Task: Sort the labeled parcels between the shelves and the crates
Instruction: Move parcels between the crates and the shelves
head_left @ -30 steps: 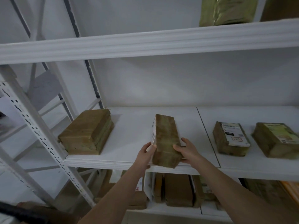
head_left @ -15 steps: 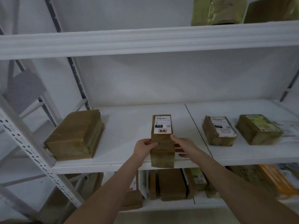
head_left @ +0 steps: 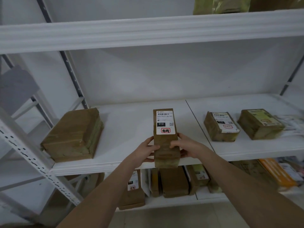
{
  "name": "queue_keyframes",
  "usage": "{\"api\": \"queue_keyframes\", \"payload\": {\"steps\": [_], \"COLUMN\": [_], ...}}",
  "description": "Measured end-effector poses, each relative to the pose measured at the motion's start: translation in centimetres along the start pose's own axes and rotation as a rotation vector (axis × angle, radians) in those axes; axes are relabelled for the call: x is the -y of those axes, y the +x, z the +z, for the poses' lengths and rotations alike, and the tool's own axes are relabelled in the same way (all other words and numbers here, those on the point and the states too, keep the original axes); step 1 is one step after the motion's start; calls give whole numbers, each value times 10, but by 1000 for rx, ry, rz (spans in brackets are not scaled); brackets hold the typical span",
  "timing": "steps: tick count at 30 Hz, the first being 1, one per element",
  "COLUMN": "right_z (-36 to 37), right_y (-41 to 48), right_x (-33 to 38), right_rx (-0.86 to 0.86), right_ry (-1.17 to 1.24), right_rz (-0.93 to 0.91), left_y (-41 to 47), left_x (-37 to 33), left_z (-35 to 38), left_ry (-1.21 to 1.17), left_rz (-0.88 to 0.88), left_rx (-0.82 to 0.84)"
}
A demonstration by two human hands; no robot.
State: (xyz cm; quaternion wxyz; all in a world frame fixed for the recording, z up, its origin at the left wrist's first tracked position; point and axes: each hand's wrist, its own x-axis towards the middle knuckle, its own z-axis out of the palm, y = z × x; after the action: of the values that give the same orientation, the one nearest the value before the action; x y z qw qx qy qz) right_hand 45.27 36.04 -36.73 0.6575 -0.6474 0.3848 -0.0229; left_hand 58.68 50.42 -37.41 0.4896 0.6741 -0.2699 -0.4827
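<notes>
Head view, facing the white rack. I have both hands on one long brown parcel point(head_left: 165, 145), near the front edge of the middle shelf point(head_left: 131, 122). The left hand point(head_left: 144, 151) grips its left side and the right hand point(head_left: 187, 148) its right side, thumbs curled over the top face. The hands are apart, with the parcel between them.

The parcel lies lengthwise, pointing into the shelf, with its white label point(head_left: 165, 122) facing up; I read "010" and a red stamp. Its near end overhangs the shelf lip. I cannot tell if the far end touches the board.

On the same shelf a large flat brown parcel point(head_left: 74, 135) lies well to the left. Two smaller labeled parcels point(head_left: 220, 127) point(head_left: 259, 124) lie to the right, just beside each other. On the lower shelf point(head_left: 207, 195) more brown parcels point(head_left: 172, 181) stand packed side by side.
</notes>
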Motion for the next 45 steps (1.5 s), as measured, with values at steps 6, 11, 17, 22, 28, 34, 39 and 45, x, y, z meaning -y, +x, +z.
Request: {"api": "queue_keyframes", "payload": {"steps": [6, 11, 17, 22, 28, 34, 39, 45], "right_z": [-3, 0, -5, 0, 28, 93, 147, 220], "right_y": [1, -2, -4, -5, -9, -18, -31, -56], "right_x": [5, 6, -3, -5, -8, -37, -51, -64], "right_rx": [87, 121, 135, 110, 131, 159, 270, 443], "right_ry": [-37, -137, -148, -169, -166, -148, -197, -345], "right_rz": [2, -38, -49, -83, -157, -244, -279, -265], "left_y": [-5, -6, -12, -25, -54, -102, -160, -232], "left_x": [-1, 4, 8, 15, 28, 54, 84, 127], "left_z": [-3, 4, 25, 26, 25, 7, -7, -24], "left_ry": [6, 16, -82, -139, -211, -242, -301, -408], "left_rz": [-73, -97, -79, -64, -38, -70, -90, -115], "left_rx": [-10, -138, -231, -308, -454, -629, -746, -839]}}
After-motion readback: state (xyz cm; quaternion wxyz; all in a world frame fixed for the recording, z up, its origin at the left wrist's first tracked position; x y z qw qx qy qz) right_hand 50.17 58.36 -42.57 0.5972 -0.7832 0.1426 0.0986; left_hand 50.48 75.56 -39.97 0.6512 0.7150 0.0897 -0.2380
